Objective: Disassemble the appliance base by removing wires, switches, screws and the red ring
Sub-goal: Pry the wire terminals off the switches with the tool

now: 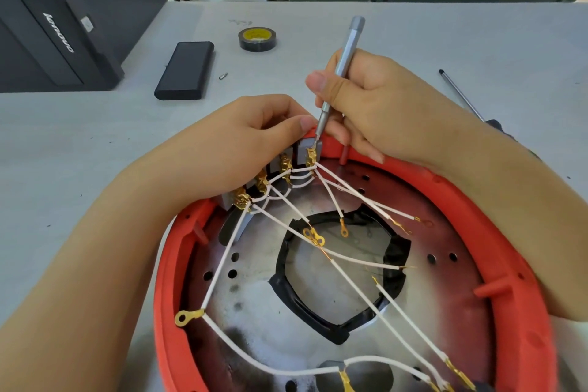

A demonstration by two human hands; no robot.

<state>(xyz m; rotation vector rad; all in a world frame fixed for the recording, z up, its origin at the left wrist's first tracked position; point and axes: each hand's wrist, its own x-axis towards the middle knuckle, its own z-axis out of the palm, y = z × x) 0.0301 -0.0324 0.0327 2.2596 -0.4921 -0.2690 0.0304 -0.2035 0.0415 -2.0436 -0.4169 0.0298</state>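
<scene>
Pinched between my right hand's [369, 99] thumb and fingers, the screwdriver [342, 73] comes down steeply so its tip sits on the brass terminal [311, 156] of the far switch [305, 149], right at the rim. My left hand [254, 137] curls over the row of switches from the outside, thumb and fingertips pinching the switch block to steady it; what the hidden fingers do behind it I cannot tell. The base [445, 248] lies upside down on the table [95, 153] in front of me, its red ring [477, 216] running round a scorched metal plate with a black-edged hole in the middle. White wires [350, 280] fan out from the switches across the plate, most ending in loose brass lugs, so they look already freed at that end. I judge the wires thin and floppy, easy to kink, so I would pull at the brass connector and not at the insulation. The terminals look like soft thin metal that would bend or tear if levered hard, and the narrow tip could skid off them towards my left thumb. The ring looks like stiff plastic, light, best held on its broad rim. Tape [257, 39], a black case [186, 70] and a loose bit [223, 76] lie beyond.
</scene>
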